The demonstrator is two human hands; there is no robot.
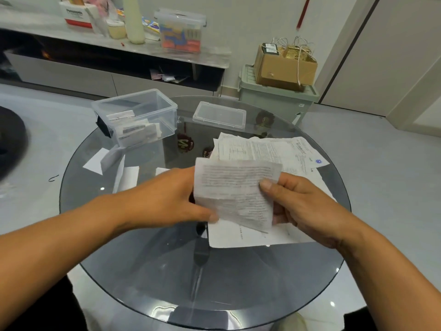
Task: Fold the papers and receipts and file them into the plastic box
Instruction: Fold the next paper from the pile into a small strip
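With left hand (164,194) and right hand (298,199) fingers pinching opposite edges of the paper (236,192) above the tabletop (167,271), uneven pull risks a skewed crease

The one legible word is "Panasonic", in dark letters on the white upper part of a red-and-white carton (76,16) standing on the long shelf (210,59) beyond the round glass table (167,271), towards that shelf's left end. On the table, the printed sheet (235,194) held in both hands carries lines of grey print too blurred to read. The stack of papers (267,149) behind that sheet also shows dense print and a small round blue emblem (318,161) near its right corner, none of it readable.
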